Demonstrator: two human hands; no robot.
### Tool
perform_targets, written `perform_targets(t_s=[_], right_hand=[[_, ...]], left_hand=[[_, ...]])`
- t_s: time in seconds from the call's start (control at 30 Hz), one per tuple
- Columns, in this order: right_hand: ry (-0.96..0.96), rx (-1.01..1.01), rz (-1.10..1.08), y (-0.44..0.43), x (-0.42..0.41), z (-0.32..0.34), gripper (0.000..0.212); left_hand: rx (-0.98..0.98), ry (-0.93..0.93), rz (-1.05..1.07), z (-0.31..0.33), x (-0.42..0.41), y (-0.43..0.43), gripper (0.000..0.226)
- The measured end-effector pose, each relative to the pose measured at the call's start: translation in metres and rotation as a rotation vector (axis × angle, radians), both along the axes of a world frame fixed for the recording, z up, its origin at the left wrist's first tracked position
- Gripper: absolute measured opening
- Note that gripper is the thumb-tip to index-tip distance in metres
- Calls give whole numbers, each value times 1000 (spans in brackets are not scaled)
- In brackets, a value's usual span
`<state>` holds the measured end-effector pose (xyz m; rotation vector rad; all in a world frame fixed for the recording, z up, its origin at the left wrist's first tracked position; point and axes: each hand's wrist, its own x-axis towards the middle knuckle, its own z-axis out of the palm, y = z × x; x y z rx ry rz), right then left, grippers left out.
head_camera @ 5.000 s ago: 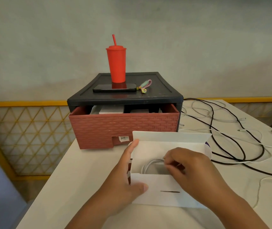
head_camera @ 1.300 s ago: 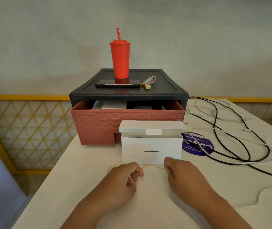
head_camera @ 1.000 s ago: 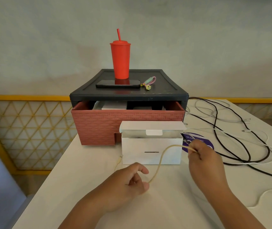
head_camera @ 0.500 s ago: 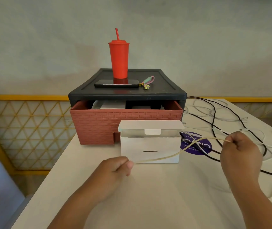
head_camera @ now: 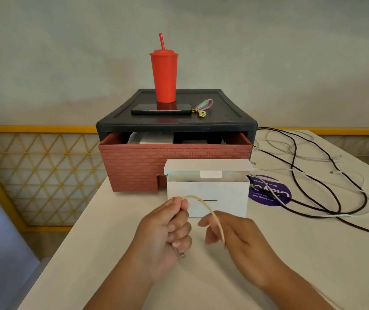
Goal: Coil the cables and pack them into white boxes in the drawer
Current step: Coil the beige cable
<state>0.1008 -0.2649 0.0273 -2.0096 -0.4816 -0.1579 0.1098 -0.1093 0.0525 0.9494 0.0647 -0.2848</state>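
Beige cable (head_camera: pixel 204 206) | left hand (head_camera: pixel 163 231) grips, right hand (head_camera: pixel 242 241) pinches | white box (head_camera: pixel 226 192) just beyond, apart

My feed is bright and evenly lit: soft light, no hard glare. Shadows on the surface (head_camera: pixel 111 253) are faint. Fingers (head_camera: pixel 210 239) of the right hand (head_camera: pixel 241 240) smear with motion. The left hand (head_camera: pixel 163 233) and cable (head_camera: pixel 211 212) read crisp. The phone (head_camera: pixel 161 109) mirrors the cup (head_camera: pixel 164 77). Lens bending bows the cabinet (head_camera: pixel 223 121) top. The 7 o'clock corner dims.
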Motion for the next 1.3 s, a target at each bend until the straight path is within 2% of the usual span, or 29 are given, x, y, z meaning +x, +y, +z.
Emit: perform_targets(t_s=[0.07,0.1,0.2,0.3,0.33,0.43,0.6,0.7,0.8,0.93,1.03,1.1,1.17,1.3], right_hand=[[114,218,3,1,-3,3,51],[131,257,-10,2,-4,5,51],[85,194,-88,6,-4,5,37],[23,-3,-170,8,-3,5,34],[15,-126,-158,8,-3,3,36],[57,-488,-80,14,-8,-1,34],[77,-713,3,31,-15,2,35],[92,-759,10,31,-16,4,37],[86,-727,-24,26,-14,5,37],[4,-649,-116,27,-12,10,23],[-58,-692,-94,32,-15,11,14],[-75,-752,-47,35,-18,11,7],[-108,-793,-11,36,-18,7,21],[-244,-738,-51,31,-12,0,27]], left_hand=[[-199,78,-20,0,1,1,12],[-291,106,-24,1,1,1,15],[-476,102,-35,0,3,6,26],[-566,-26,-105,0,3,9,54],[-567,-57,-102,-1,3,9,58],[-549,-118,-61,-1,4,9,53],[-476,-142,66,4,7,15,51],[-411,-159,66,5,8,18,48],[-441,-154,54,7,9,23,44],[-586,-141,139,9,11,30,57],[-612,-139,267,12,14,33,69],[-570,-120,315,14,14,33,59],[-537,-99,313,15,12,32,42],[-509,-122,271,15,8,27,62]])
